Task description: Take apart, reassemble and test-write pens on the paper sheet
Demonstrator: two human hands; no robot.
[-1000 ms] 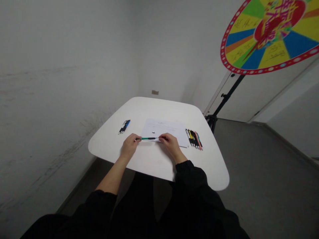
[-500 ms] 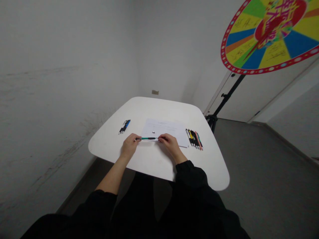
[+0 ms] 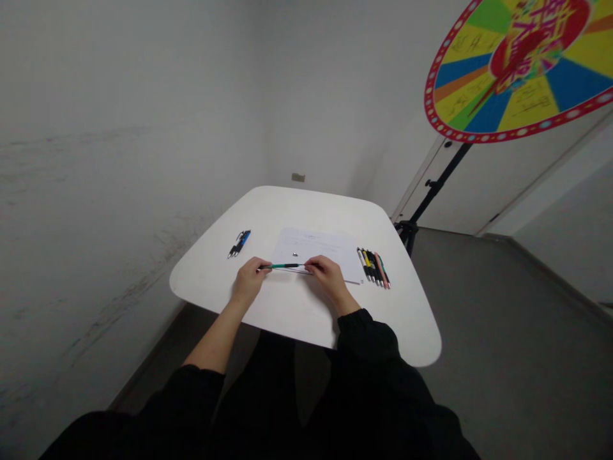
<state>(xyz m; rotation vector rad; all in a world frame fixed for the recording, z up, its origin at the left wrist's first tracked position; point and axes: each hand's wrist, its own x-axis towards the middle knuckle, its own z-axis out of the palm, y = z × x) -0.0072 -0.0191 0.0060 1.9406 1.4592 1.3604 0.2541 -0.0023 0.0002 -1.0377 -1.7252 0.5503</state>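
My left hand pinches the rear end of a green pen barrel with a dark grip, held level above the near edge of the paper. From the barrel's front end a thin pen refill sticks out to the right. The fingertips of my right hand close on that refill; its far end is hidden in them. A small silvery piece, like a pen tip, lies on the white paper just beyond the barrel.
Several pens lie side by side right of the paper. A smaller group of pens, one blue, is on the left of the white table. A colourful prize wheel stands on a black stand behind at the right.
My right hand has shifted very slightly to the right, and a little more of the thin refill shows between it and the barrel. The rest looks the same.
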